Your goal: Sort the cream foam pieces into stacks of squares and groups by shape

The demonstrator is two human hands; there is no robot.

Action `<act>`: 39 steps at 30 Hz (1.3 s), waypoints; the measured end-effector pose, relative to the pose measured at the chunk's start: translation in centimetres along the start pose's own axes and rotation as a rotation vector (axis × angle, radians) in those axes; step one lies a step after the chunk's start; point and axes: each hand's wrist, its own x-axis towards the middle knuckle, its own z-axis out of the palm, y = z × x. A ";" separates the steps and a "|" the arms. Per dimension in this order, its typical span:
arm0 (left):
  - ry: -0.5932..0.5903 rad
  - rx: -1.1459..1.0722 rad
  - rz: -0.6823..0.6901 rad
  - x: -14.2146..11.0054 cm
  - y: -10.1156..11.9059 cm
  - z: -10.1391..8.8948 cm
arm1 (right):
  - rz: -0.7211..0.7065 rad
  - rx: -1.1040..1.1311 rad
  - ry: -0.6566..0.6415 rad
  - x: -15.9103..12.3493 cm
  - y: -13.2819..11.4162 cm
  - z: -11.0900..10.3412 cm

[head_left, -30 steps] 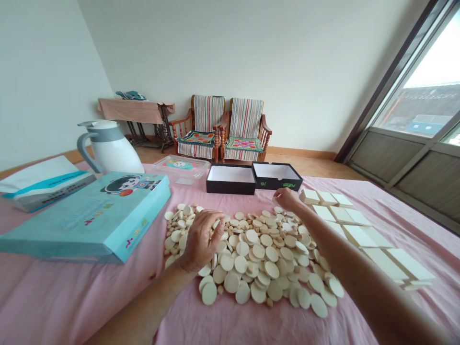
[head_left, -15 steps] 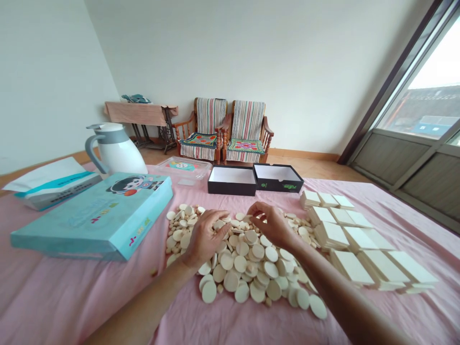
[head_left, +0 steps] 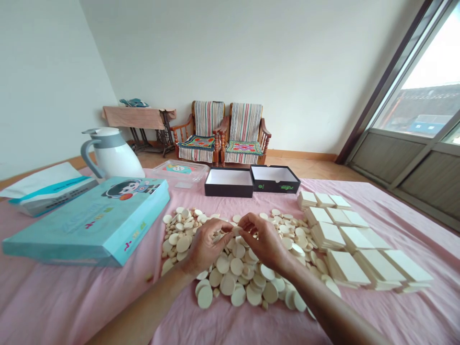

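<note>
A broad pile of round pale wooden discs (head_left: pixel 228 282) lies on the pink cloth, with small wooden pieces mixed in. Over the middle of it, my left hand (head_left: pixel 206 242) and my right hand (head_left: pixel 265 239) meet at the fingertips. Both are closed in a pinch on one small wooden disc (head_left: pixel 236 231) between them. My fingers partly cover it, and whether more discs are tucked inside the left hand is hidden.
Stacks of pale rectangular wooden boards (head_left: pixel 347 266) stand right of the pile. Beyond it are two open black boxes (head_left: pixel 229 190) and a clear plastic container (head_left: pixel 181 184). A light-blue box (head_left: pixel 82 225), a tissue pack (head_left: pixel 50 191) and a white jug (head_left: pixel 117 155) occupy the left.
From near the black boxes, my right hand has come back leftward and toward me to meet the left hand. The left hand has barely moved; its fingertips now join the right's on a disc.
</note>
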 end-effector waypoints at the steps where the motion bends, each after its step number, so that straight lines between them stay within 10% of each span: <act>1: -0.004 0.006 -0.003 0.0 0.0 0.0 | -0.007 -0.003 -0.003 0.0 0.1 0.0; 15: 0.358 0.073 -0.340 1.5 -5.0 -4.3 | -0.085 -0.325 0.082 -2.2 1.1 -3.2; 22: 0.165 0.327 -0.444 3.4 -8.2 -7.0 | -0.135 -0.501 0.233 -2.7 3.4 -3.6; 30: -0.180 0.359 -0.385 4.9 -11.0 -6.5 | -0.117 -0.494 0.117 -3.2 4.1 -3.5; 39: -0.288 0.379 -0.334 3.6 -11.0 -7.5 | -0.084 -0.465 0.068 -3.3 4.8 -3.4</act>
